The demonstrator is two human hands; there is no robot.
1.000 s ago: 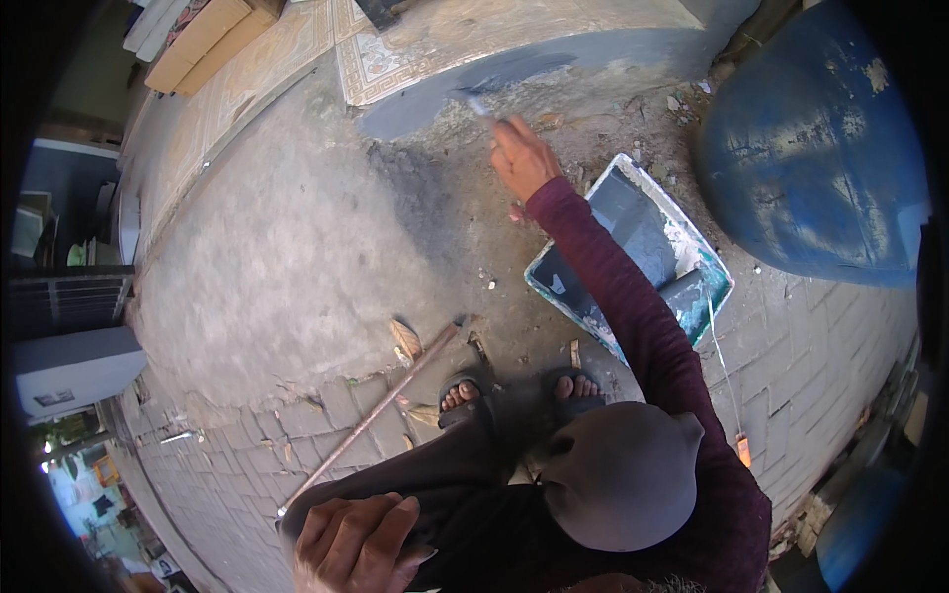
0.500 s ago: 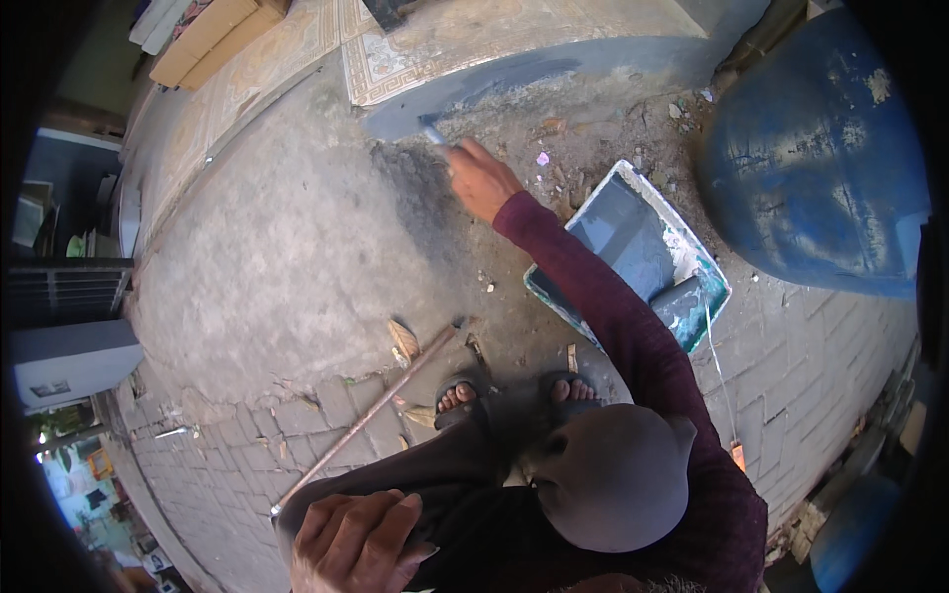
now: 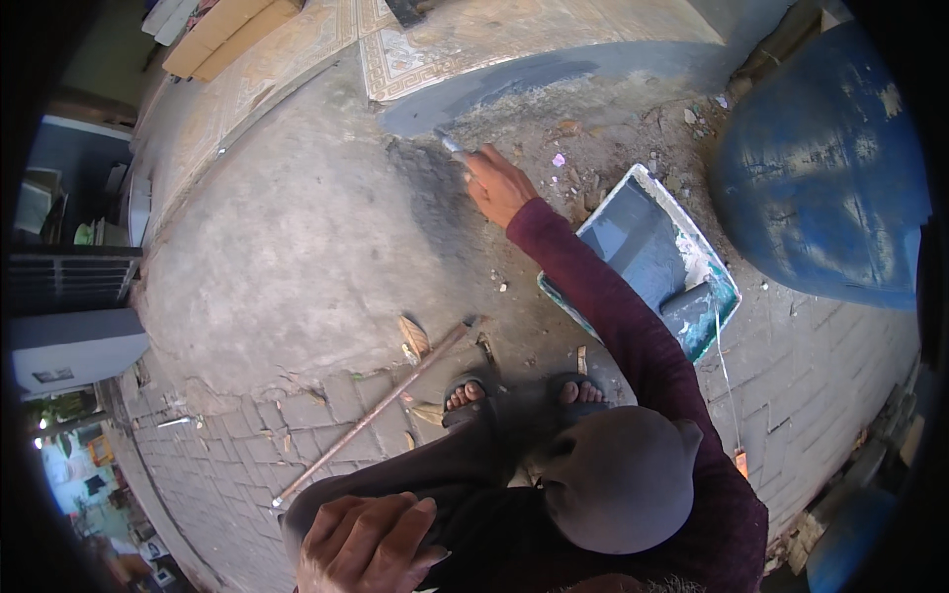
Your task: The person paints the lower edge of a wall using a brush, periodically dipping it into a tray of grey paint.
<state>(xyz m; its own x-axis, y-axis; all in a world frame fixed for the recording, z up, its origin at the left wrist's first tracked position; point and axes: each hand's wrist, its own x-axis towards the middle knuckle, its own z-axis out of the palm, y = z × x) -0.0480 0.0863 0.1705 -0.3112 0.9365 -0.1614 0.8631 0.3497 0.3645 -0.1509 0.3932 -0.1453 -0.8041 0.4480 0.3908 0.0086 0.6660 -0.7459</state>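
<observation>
I see a paint tray (image 3: 643, 252) lying on the ground to my right, a shallow rectangular pan with a pale, paint-smeared rim. It holds grey-blue paint, and a roller (image 3: 692, 306) rests at its near end. Just beyond it bulges a big blue drum (image 3: 820, 168), scuffed with pale patches; I cannot tell what is inside it.

The ground is rough grey concrete (image 3: 287, 247), giving way to brick paving (image 3: 820, 376) near my feet and to the right. Bits of rubble and wood chips lie scattered about, and a long wooden stick (image 3: 376, 415) lies slantwise across the edge of the paving, near my sandalled feet (image 3: 524, 395). Ahead runs a low step (image 3: 554, 74) topped with patterned tiles; its face carries a band of fresh grey paint. Flat cardboard (image 3: 227, 35) lies at the upper left.

My right hand (image 3: 499, 183) is stretched forward, its grip closed narrowly around a small paintbrush (image 3: 450, 143), whose tip touches the foot of the step where the grey band ends. The brush looks slim, pale at the handle; its bristles are too small to make out. My left hand (image 3: 366, 544) rests on my knee, fingers loosely curled, holding nothing.
</observation>
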